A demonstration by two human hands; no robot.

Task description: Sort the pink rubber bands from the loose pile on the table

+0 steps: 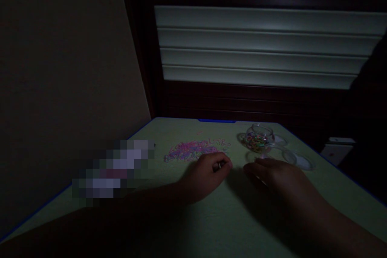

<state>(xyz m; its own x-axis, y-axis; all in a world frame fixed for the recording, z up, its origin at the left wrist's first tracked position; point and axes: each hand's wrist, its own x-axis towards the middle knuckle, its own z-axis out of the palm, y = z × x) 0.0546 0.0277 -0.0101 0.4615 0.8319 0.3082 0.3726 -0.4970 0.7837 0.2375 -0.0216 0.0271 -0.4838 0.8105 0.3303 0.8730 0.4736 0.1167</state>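
In dim light, my left hand point(208, 175) is closed, thumb and forefinger pinched together over the table just in front of a loose heap of pink, purple and blue elastic bands point(190, 150). A small pale spot shows inside the pinch, too dark to name. To its right, my right hand point(278, 177) is curled with its fingertips pointing left, apart from the left hand. What those fingers hold, if anything, is hidden. Behind the right hand stands an open clear jar point(260, 139) partly filled with multicoloured bands. A second clear round container point(279, 153) is partly covered by that hand.
The pale green table point(238, 225) has a blue edge. A blurred-out object point(115, 169) lies at its left side. A whitish disc point(303, 163) is by the containers at right. A white box point(337, 151) sits beyond the right edge. A slatted panel point(256, 44) rises behind.
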